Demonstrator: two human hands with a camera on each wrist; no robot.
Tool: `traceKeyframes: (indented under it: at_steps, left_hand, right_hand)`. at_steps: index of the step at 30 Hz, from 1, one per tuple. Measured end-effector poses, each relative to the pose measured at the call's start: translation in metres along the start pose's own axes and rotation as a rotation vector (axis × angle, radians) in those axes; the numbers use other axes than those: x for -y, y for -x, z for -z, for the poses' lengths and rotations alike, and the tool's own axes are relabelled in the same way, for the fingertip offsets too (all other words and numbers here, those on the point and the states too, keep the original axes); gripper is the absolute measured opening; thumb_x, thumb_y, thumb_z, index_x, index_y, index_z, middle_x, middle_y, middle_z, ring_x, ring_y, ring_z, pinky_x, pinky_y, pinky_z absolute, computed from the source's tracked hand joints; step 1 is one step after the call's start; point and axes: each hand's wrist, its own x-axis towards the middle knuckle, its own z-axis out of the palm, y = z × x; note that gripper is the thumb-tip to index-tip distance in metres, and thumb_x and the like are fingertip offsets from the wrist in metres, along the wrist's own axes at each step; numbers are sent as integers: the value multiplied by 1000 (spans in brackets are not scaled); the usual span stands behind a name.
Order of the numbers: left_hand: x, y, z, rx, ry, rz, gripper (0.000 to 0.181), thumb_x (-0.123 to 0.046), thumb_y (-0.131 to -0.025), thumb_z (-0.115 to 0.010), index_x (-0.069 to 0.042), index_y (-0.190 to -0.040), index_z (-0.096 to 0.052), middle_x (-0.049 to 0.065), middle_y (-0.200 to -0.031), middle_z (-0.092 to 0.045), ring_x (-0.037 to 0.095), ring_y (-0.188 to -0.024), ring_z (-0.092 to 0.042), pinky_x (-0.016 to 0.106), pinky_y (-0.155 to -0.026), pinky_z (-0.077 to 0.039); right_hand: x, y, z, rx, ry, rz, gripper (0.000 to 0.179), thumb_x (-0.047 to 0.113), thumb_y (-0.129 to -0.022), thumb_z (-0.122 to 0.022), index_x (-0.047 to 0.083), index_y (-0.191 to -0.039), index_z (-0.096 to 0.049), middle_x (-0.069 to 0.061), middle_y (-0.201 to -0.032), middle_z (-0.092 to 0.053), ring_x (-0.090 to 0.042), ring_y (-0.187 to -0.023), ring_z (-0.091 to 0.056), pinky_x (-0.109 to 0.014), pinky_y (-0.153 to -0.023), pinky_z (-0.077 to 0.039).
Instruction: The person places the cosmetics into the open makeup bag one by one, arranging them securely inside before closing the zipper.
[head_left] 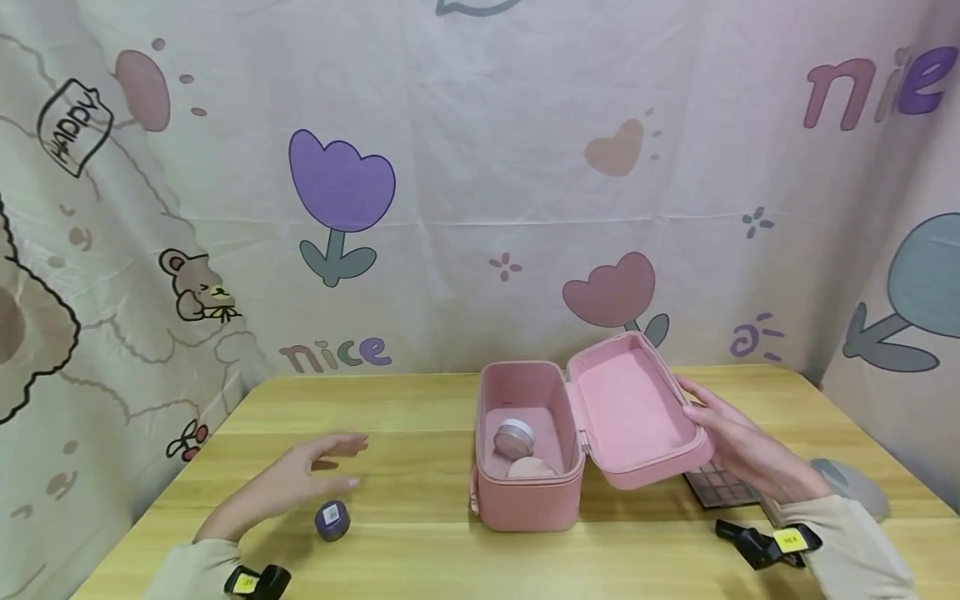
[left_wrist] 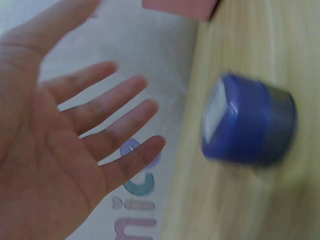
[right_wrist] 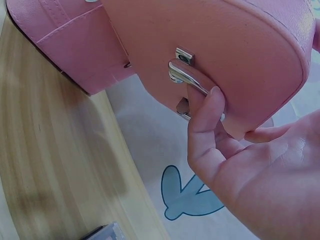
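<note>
A pink case (head_left: 528,506) stands on the table with its lid (head_left: 633,404) swung out to the right. My right hand (head_left: 738,437) holds that lid by its outer edge; in the right wrist view, fingers curl beside the metal-ended handle (right_wrist: 192,79) on its outside. Inside the case lie a small round container with a white rim (head_left: 514,439) and a pale rounded item (head_left: 531,467). Over on the left, my left hand (head_left: 303,475) hovers with spread fingers, holding nothing. Just below it sits a small dark blue-purple jar (head_left: 332,521) with a white label, apart from the hand.
Under and behind my right forearm are a dark-edged palette with a grid of squares (head_left: 723,487) and a grey rounded object (head_left: 858,489), partly covered. A printed cloth (head_left: 465,192) hangs behind the wooden table (head_left: 405,492).
</note>
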Motion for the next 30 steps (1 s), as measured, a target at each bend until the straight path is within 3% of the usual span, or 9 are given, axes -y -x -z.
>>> traceKeyframes:
  at_steps: [5,10,11,14,18,26,30]
  left_hand:
    - [17,7,5,158,75,5,65,-15,-86,-72,10,-138,-41,27,-129,-53,45,-114,-51,45,-91,-47]
    - [30,12,4,245,188,19,72,-10,-82,-74,15,-138,-36,29,-126,-52,44,-111,-53,31,-90,-48]
    - [31,13,4,252,199,18,73,-9,-81,-74,16,-138,-35,29,-125,-53,43,-110,-53,29,-89,-48]
    - [32,16,4,264,202,22,77,-8,-78,-76,18,-137,-34,27,-122,-54,38,-108,-55,27,-89,-48]
    - [31,17,3,270,191,66,80,-7,-74,-78,17,-137,-35,19,-118,-56,32,-104,-56,25,-89,-48]
    - [28,16,0,226,151,140,79,-4,-70,-80,15,-135,-39,11,-105,-59,26,-94,-57,25,-80,-50]
    - [27,12,1,203,113,145,76,-3,-71,-79,15,-134,-42,8,-100,-58,26,-91,-57,25,-78,-51]
  right_hand:
    - [-1,-1,-2,15,-5,11,65,20,-105,-31,-1,-151,9,-24,-148,-20,-13,-113,-54,-34,-89,-46]
    - [-1,-3,-3,15,2,2,65,21,-105,-31,0,-151,9,-28,-149,-16,-13,-113,-54,-35,-90,-45]
    - [-1,-3,-3,15,2,1,65,21,-105,-31,1,-152,9,-28,-149,-14,-13,-113,-54,-35,-89,-45]
    - [-2,-3,-2,26,-8,11,62,20,-105,-30,5,-153,4,-18,-146,-27,-13,-113,-54,-34,-90,-45]
    - [-4,-1,0,34,-29,22,57,19,-105,-30,11,-154,-2,9,-134,-39,-12,-114,-53,-32,-90,-45]
    - [-7,1,3,103,-81,72,45,15,-105,-27,28,-148,-20,15,-132,-47,-12,-115,-54,-30,-91,-45]
    - [-4,2,3,62,-42,38,55,18,-105,-28,18,-155,-5,14,-135,-42,-9,-115,-53,-30,-91,-44]
